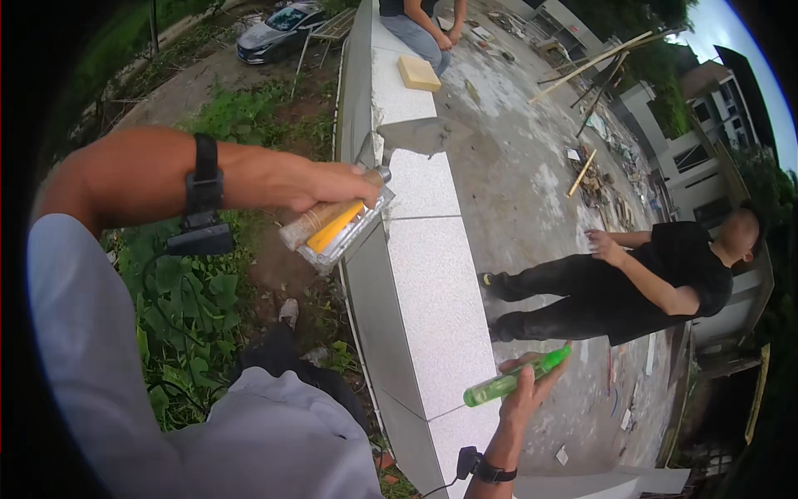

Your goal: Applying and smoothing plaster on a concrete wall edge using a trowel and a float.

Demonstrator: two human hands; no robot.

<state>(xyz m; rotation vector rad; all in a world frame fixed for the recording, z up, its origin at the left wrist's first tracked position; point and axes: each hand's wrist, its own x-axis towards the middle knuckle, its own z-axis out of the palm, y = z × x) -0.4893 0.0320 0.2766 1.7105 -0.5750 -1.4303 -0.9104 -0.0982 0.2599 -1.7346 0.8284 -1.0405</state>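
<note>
My left hand point(341, 183) is closed round the brown round handle of a trowel point(320, 218). Its grey, mortar-smeared blade appears to reach across the top of the white-faced wall point(432, 291). Beneath the handle, by the same hand, is a flat silver piece with a yellow strip point(337, 229); I cannot make out its kind. Over the near part of the wall, my right hand point(528, 395) holds a translucent green bottle-like object point(499, 388) with a solid green end, between thumb and fingers. A pale yellow block point(418, 73) sits farther along the wall top.
A person in black point(632, 283) stands on the concrete floor point(540, 200) right of the wall. Another person point(420, 33) sits at the wall's far end. Green plants point(187, 333) grow to the left, and a silver car point(278, 33) is parked beyond. Poles and rubble lie at right.
</note>
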